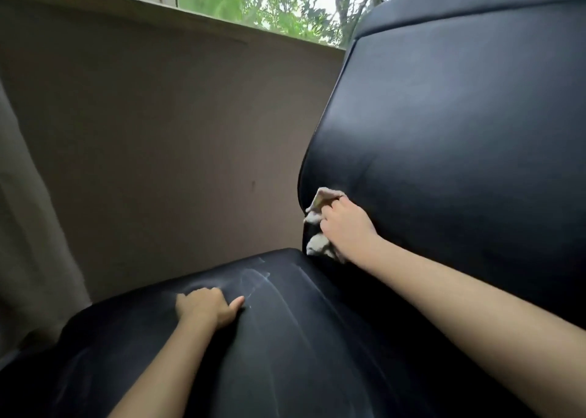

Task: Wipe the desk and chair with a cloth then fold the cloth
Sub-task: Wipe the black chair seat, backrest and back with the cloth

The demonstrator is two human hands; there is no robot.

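Nearest, the left hand (204, 306) rests on the chair seat (301, 338) toward its left edge. Its fingers are curled under, the thumb is out, and it holds nothing. Pale streaks cross the black seat just beside it.

Further on, the right hand (344, 224) grips the cloth (318, 245) bunched in a closed fist. It presses the cloth against the lower left edge of the backrest (459, 132), just above the back of the seat.

Cloth: pale grey-beige, crumpled, with ends showing above and below the fist. Judged light, soft and limp. It should wipe well when wadded, but for folding it needs shaking out and taking by two corners.

Chair: black, smooth and faintly glossy, probably leather-like and somewhat slippery under the cloth.

Desk: not in view.

Beyond the chair are a curtain (31, 227), a plain brown wall (174, 132) and a window (269, 2) with green trees outside.
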